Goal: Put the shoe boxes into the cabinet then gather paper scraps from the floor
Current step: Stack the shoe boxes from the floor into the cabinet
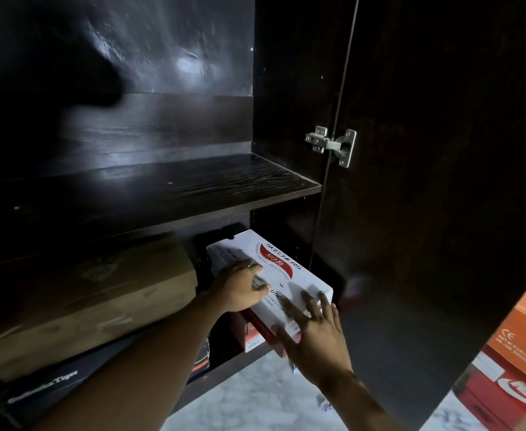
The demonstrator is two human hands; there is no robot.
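Head view: one white shoe box (286, 269) in cabinet (162, 185) (one brown box (84, 293) beside); left hand (239, 289) clasps it, right hand (317, 334) spread flat on top.

I'm standing at a storage cupboard (168, 57) indoors. It is most likely in a home, though nothing here rules out a shop's back room. The cupboard is dark wood veneer with a shelf (162, 181) across it. Its door (442, 150) stands open on a metal hinge (331, 144). The lower compartment holds boxes for shoes: a white shoe box (274, 269) and a brown cardboard box (84, 293) lying on a black box (44, 387). More are stacked outside past the door, an orange box (523, 331) above a red box (485, 396). The floor (249, 396) is pale with a marble pattern.
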